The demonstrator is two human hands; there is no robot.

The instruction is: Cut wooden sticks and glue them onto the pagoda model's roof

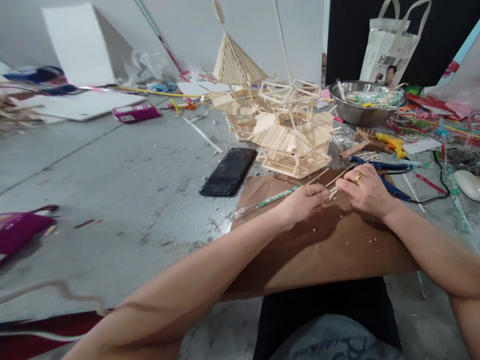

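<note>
Over a sheet of brown cardboard [337, 250], my left hand [308, 202] and my right hand [363, 189] come close together. Between them run a few thin wooden sticks [332, 193], pinched by the fingers of both hands. A gold ring sits on a finger of the right hand. Just beyond stands a tiered pavilion model made of sticks [296, 137], with a second stick model with a pointed roof [238, 65] behind it. Blue-handled pliers [392, 187] lie by my right hand. A green-and-white wrapped chopstick packet [277, 196] lies left of my left hand.
A black phone [229, 171] lies left of the models. At the right are a yellow glue gun [392, 143], a metal bowl [365, 112] of wrapped sticks and a white mouse [468, 185]. Purple packages [137, 113] and a tote bag [390, 47] stand farther out.
</note>
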